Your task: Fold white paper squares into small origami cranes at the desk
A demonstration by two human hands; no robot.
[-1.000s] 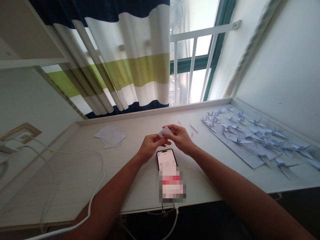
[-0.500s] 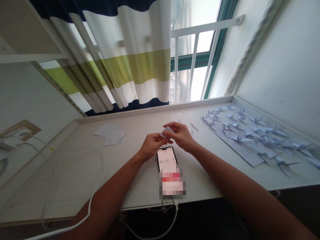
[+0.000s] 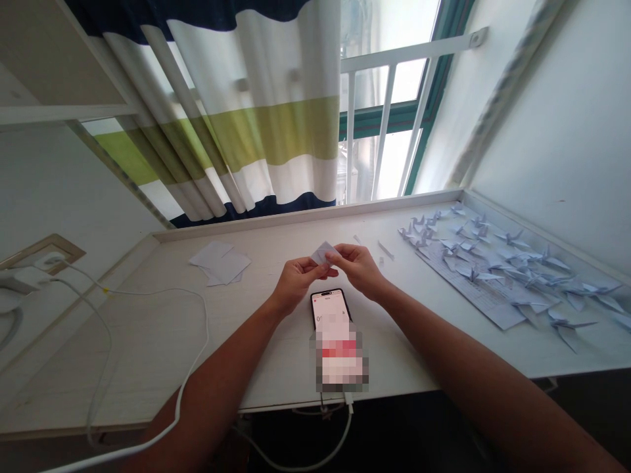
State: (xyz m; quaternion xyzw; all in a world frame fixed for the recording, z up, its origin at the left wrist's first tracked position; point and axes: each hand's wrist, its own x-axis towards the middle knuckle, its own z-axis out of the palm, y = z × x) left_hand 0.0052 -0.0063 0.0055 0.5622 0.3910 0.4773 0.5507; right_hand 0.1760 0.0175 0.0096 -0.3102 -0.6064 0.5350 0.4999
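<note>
A small folded piece of white paper [image 3: 323, 251] is held up between my two hands above the desk. My left hand [image 3: 294, 281] pinches its lower left side. My right hand [image 3: 361, 268] grips the right side, with the thumb lying over the paper's front. Parts of the fingers behind the paper are hidden. Just below my hands a phone [image 3: 330, 307] lies face up with a lit screen, its lower part blurred out.
Loose white paper sheets [image 3: 221, 263] lie to the left. Several folded paper cranes [image 3: 474, 274] spread over the right side, some on a flat printed sheet [image 3: 503, 318]. Paper strips [image 3: 385, 249] lie behind my right hand. A white cable [image 3: 206, 315] crosses the left side.
The folded paper has turned and shows more of its face, with a pointed corner up. My fingers have shifted lower on it, and the right fingers no longer cover its top.
</note>
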